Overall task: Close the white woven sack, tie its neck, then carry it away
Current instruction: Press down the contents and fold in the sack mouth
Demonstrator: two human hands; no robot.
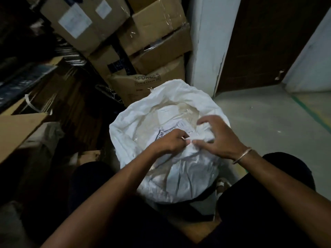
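White woven sack (136,122) (mouth open)

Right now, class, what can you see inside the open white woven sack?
Inside the white woven sack lie clear plastic-wrapped packets of white material, one with dark printed lettering. The left hand and right hand cover the middle; anything deeper is hidden.
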